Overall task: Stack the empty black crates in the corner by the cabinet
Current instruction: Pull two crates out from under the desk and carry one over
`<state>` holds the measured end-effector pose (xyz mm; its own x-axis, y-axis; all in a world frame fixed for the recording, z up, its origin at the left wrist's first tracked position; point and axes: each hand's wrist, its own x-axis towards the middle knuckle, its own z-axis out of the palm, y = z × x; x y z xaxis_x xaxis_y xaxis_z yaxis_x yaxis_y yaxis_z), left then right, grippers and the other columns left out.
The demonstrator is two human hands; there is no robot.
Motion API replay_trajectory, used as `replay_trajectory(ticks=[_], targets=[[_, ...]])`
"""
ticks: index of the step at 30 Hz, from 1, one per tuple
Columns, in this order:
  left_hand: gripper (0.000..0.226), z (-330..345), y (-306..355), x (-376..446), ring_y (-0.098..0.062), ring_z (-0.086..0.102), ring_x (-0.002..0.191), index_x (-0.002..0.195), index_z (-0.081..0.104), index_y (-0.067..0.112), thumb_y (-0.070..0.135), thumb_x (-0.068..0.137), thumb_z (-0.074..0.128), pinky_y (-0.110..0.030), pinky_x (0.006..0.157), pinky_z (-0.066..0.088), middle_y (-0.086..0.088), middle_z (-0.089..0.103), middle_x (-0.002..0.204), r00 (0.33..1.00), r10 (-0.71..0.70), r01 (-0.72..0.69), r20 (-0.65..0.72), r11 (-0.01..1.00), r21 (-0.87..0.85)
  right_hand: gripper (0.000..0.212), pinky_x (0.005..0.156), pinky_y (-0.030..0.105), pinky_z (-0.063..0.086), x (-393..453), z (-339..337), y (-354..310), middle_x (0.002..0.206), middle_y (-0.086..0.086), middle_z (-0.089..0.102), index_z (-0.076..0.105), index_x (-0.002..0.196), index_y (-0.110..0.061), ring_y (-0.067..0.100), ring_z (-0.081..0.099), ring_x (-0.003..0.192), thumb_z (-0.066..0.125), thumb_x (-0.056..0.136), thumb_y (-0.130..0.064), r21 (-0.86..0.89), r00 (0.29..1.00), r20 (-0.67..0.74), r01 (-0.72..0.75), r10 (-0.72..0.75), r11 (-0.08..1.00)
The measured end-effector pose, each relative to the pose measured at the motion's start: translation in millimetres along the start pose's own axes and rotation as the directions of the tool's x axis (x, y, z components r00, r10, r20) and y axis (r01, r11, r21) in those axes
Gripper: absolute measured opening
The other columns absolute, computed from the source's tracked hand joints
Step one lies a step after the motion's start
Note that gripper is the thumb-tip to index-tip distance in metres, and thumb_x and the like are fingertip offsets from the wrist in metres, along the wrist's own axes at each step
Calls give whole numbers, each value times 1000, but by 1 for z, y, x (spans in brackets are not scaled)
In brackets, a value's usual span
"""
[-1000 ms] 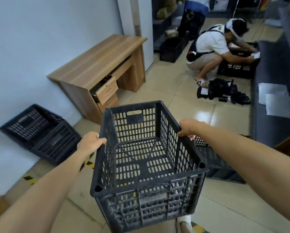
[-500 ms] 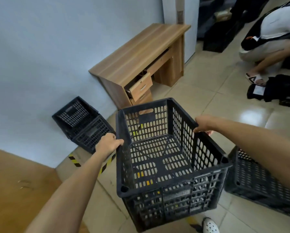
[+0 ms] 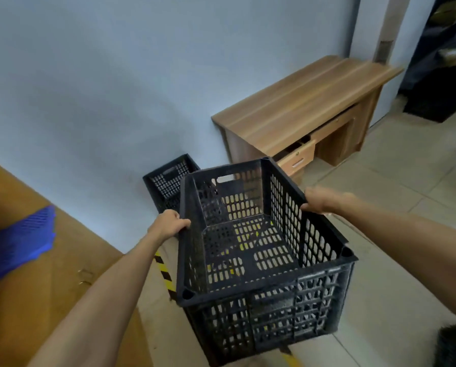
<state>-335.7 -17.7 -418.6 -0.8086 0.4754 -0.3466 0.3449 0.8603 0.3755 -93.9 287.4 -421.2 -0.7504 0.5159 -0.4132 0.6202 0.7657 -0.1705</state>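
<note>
I've swung left with the empty black crate, my left hand and right hand both gripping its rim (blurred), so it now hangs just before the floor crate beside the desk.

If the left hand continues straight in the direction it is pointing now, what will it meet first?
Probably the tilted black crate leaning against the wall. The left hand, gripping the carried crate by its rim, points toward it, though depth is hard to judge.
</note>
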Motion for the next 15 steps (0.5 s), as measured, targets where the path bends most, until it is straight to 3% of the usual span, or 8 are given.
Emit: replay_trajectory(ticks=[4,10,15], targets=[[35,-48,-37,46,-24,51,64,62,45,13,32,80,68,-35,63,39,-9,51,66,998,-21,14,-62,994,-104,41,92,38,52,59,-31,-57,121,14,62,53,122,-6,29,62,106,56,94,-37,-49,998,-28,48,-50,998],[57,-97,-63,93,-27,63,70,59,50,14,64,87,52,-41,75,54,-6,59,67,971,-101,61,-219,981,-183,50,90,35,47,120,-72,-124,128,16,57,48,129,-2,31,58,115,55,95,-38,-108,990,-88,97,-107,989],[64,-125,-78,144,-24,64,69,69,55,11,69,90,39,-34,70,47,-8,65,76,923,-247,187,-295,958,-216,39,84,37,52,190,-97,-166,119,17,61,50,122,0,31,62,104,53,96,-29,-119,982,-94,150,-162,981]])
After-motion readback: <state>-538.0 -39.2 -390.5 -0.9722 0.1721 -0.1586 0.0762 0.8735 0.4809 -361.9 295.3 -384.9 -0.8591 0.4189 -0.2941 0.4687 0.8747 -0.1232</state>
